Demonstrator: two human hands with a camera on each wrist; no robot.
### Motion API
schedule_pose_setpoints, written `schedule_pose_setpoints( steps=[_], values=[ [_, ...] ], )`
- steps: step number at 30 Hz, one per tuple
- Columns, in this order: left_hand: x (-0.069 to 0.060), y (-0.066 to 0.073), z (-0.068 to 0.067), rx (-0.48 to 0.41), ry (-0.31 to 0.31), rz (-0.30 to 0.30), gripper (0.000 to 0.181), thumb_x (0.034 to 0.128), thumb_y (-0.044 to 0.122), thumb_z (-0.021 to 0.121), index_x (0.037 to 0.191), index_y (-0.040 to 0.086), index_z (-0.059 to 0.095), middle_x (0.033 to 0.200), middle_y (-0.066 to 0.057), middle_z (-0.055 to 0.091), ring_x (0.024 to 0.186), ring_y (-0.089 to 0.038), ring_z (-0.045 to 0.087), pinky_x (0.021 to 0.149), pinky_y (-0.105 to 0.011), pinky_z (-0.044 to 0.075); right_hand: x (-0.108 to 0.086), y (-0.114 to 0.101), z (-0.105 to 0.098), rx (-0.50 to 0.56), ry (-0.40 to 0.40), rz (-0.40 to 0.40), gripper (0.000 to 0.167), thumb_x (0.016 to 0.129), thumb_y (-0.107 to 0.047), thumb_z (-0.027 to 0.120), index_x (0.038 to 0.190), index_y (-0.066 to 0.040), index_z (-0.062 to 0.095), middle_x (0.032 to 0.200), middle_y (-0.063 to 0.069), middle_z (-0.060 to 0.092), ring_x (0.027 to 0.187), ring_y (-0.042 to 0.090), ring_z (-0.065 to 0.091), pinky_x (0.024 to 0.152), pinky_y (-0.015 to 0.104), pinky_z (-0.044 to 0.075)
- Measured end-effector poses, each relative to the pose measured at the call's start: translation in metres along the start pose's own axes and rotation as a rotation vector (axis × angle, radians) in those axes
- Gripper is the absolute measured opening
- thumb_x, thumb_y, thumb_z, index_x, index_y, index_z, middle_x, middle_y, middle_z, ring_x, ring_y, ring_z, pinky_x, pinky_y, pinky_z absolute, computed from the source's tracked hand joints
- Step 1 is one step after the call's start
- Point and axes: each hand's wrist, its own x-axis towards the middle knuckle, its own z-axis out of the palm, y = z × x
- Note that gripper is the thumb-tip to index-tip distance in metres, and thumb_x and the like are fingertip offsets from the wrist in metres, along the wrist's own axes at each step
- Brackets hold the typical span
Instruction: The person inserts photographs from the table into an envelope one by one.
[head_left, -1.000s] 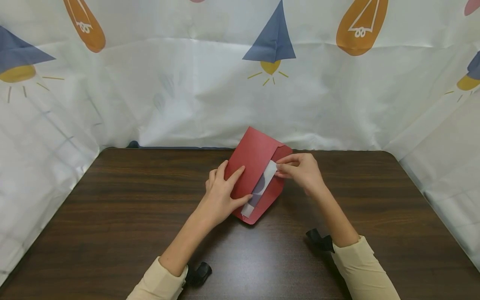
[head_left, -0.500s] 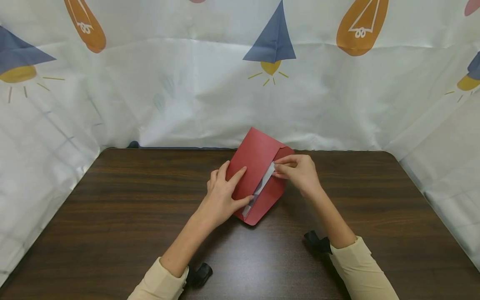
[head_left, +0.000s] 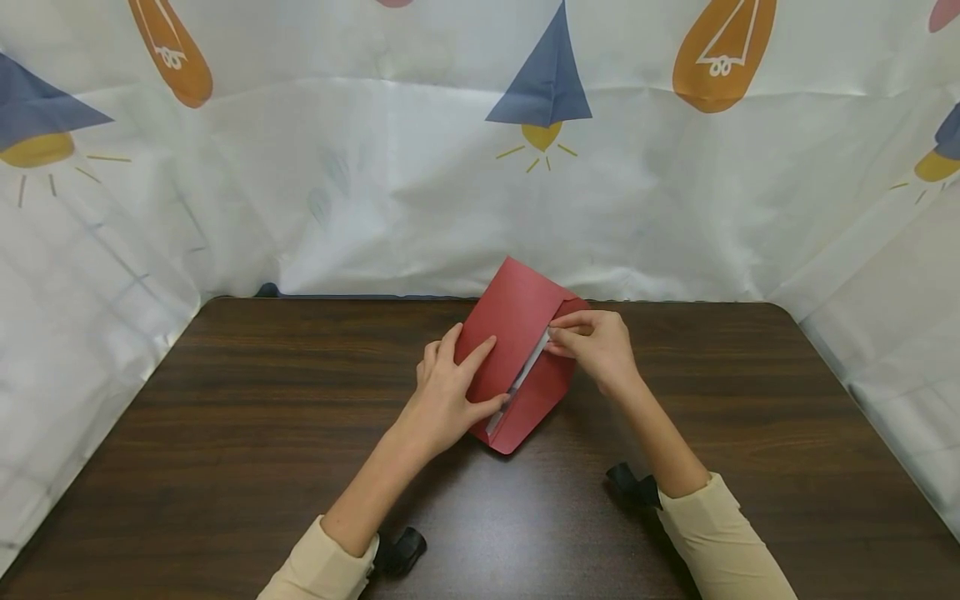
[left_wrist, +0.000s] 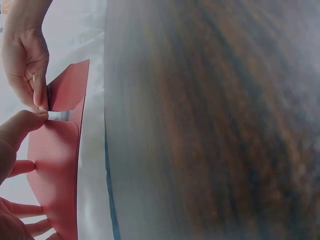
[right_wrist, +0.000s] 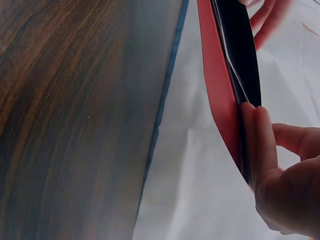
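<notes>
A red envelope point(head_left: 513, 312) is tilted at the middle far edge of the table, its flap point(head_left: 536, 396) unfolded toward the lower right. My left hand point(head_left: 444, 400) holds it from the left, fingers spread over the front and thumb by the opening. A white paper point(head_left: 529, 365) with a grey print sits mostly inside, only a narrow strip showing. At the strip's upper end my right hand point(head_left: 606, 350) pinches the paper between thumb and fingers. In the left wrist view, a short bit of the paper point(left_wrist: 59, 115) shows between pocket and flap. The right wrist view shows the envelope point(right_wrist: 220, 85) edge-on.
The dark wooden table point(head_left: 225, 433) spreads in front and to both sides. Behind it hangs a white curtain point(head_left: 420, 192) with lamp and bulb prints, close to the envelope's top corner. Black straps point(head_left: 401, 550) sit at both wrists, below beige sleeves point(head_left: 318, 562).
The paper has slid deeper into the envelope, its visible strip growing narrower. My right hand has moved slightly left and down with it. The envelope and left hand have shifted slightly right.
</notes>
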Motion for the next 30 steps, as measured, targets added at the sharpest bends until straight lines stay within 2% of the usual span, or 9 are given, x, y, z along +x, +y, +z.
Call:
schedule_pose_setpoints(
  steps=[15, 24, 30],
  values=[
    [-0.001, -0.001, -0.003, -0.019, -0.009, -0.01, 0.074, 0.0879, 0.031, 0.088, 0.151, 0.009, 0.057, 0.16, -0.031, 0.034, 0.136, -0.049, 0.04, 0.103, -0.066, 0.044, 0.001, -0.001, 0.0, 0.05, -0.015, -0.014, 0.028, 0.1, 0.005, 0.066, 0.123, 0.022, 0.065, 0.102, 0.02, 0.077, 0.073, 0.006, 0.076, 0.078, 0.025, 0.062],
    [0.0, 0.001, -0.003, -0.023, -0.083, -0.052, 0.075, 0.0885, 0.033, 0.087, 0.153, 0.011, 0.056, 0.162, -0.03, 0.034, 0.139, -0.048, 0.038, 0.107, -0.066, 0.043, 0.0, -0.005, -0.01, -0.015, -0.026, -0.024, 0.03, 0.102, 0.002, 0.064, 0.125, 0.022, 0.064, 0.109, 0.029, 0.074, 0.077, 0.007, 0.075, 0.079, 0.026, 0.062],
    [-0.001, 0.004, -0.001, -0.043, -0.133, -0.059, 0.074, 0.0888, 0.034, 0.086, 0.153, 0.011, 0.057, 0.162, -0.03, 0.034, 0.138, -0.047, 0.038, 0.106, -0.066, 0.043, 0.0, -0.011, -0.026, -0.012, -0.025, -0.019, 0.033, 0.103, 0.002, 0.063, 0.128, 0.022, 0.062, 0.106, 0.023, 0.074, 0.079, 0.006, 0.076, 0.081, 0.026, 0.062]
  ],
)
